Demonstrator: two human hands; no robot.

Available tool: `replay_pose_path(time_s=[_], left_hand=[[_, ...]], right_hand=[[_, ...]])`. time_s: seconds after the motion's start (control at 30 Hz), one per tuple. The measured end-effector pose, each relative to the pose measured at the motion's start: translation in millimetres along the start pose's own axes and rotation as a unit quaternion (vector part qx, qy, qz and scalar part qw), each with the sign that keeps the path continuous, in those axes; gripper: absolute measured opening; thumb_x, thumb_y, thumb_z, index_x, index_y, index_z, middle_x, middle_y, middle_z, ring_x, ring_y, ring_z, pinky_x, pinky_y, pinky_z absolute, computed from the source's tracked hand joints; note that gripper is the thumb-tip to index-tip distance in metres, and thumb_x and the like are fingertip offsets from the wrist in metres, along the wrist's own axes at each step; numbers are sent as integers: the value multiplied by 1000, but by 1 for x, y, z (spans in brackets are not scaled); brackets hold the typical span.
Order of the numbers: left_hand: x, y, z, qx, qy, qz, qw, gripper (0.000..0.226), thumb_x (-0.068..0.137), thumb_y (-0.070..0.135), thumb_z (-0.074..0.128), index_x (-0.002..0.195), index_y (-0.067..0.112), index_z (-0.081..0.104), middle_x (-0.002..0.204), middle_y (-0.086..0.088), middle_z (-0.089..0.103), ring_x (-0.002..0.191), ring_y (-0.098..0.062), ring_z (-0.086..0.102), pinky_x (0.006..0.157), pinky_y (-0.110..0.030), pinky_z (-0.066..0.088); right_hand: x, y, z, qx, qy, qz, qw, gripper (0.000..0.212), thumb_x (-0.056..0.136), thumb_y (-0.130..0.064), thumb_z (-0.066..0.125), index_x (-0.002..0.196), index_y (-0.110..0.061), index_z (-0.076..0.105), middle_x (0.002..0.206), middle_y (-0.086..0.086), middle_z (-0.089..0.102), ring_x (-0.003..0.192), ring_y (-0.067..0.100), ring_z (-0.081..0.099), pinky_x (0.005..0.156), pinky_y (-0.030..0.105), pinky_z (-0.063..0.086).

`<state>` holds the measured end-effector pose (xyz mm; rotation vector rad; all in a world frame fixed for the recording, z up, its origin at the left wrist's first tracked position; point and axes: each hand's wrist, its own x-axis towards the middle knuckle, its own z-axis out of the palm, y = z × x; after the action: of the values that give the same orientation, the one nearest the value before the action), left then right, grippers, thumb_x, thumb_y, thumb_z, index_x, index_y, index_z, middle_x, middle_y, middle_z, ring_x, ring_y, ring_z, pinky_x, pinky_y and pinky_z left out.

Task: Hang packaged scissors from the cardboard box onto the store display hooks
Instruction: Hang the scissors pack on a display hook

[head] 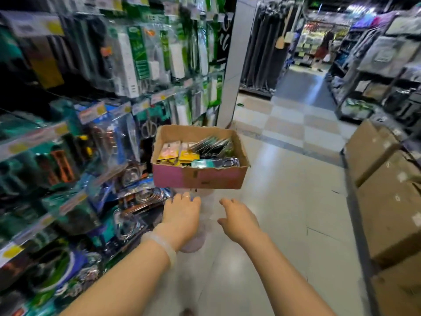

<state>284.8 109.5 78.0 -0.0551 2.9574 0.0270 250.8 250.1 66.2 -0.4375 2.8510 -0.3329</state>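
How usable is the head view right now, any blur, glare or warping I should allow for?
Head view: the display rack at left is motion-smeared and dark, its price tags unreadable; the cardboard box and the packaged scissors are fairly sharp; ceiling lights glare on the floor; the wide angle bends shelf lines at the edges; left hand and right hand slightly soft.

A brown cardboard box (199, 156) with a pink-tinted front panel held packaged scissors (180, 153) on yellow and pale pink cards, with teal and dark packs beside them. Left of the box, the display hooks (95, 124) carried green-and-white, blue and teal packs under white price tags (91, 112) with yellow patches. Beyond the box, the floor (291, 124) showed a beige-and-white check pattern. Right of the box stood plain brown cartons (387, 190). A translucent whitish bracelet (160, 244) circled one wrist.
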Motion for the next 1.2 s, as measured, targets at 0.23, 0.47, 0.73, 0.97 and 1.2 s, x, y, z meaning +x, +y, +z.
replay_pose_path(time_s=[0.23, 0.47, 0.73, 0.97, 1.2], left_hand=[[109, 0, 9, -21, -81, -3, 996, 50, 90, 22, 51, 137, 14, 37, 137, -13, 37, 128, -32, 36, 103, -40, 32], [193, 1, 1, -38, -81, -11, 996, 55, 87, 25, 60, 136, 16, 36, 139, -11, 39, 129, -30, 36, 104, -42, 33], [257, 0, -6, -57, -82, -41, 994, 52, 94, 28, 50, 142, 17, 33, 147, -12, 32, 135, -31, 30, 108, -42, 28], [292, 3, -1, -100, -108, -134, 980, 56, 93, 24, 52, 144, 21, 30, 149, -9, 30, 137, -30, 29, 109, -40, 28], [317, 30, 1, -160, -116, -237, 951, 47, 96, 28, 47, 140, 18, 35, 147, -10, 32, 135, -30, 30, 109, -42, 30]], right_hand=[[117, 25, -11, -10, -57, 16, 998, 45, 92, -25, 56, 133, -13, 42, 133, 11, 47, 121, 30, 48, 96, 39, 45], [202, 45, -23, 34, -5, 10, 999, 38, 89, -24, 57, 127, -19, 53, 126, 7, 56, 114, 25, 54, 91, 34, 47], [280, 94, -57, 85, 82, 44, 992, 29, 86, -17, 62, 115, -13, 60, 115, 8, 59, 104, 25, 56, 75, 26, 40], [359, 125, -65, 83, 10, -50, 995, 59, 75, -13, 74, 129, -14, 50, 131, 7, 51, 122, 25, 47, 96, 30, 40], [411, 147, -65, 57, -36, -192, 979, 62, 77, -19, 74, 132, -16, 45, 133, 3, 46, 124, 21, 45, 97, 28, 37]])
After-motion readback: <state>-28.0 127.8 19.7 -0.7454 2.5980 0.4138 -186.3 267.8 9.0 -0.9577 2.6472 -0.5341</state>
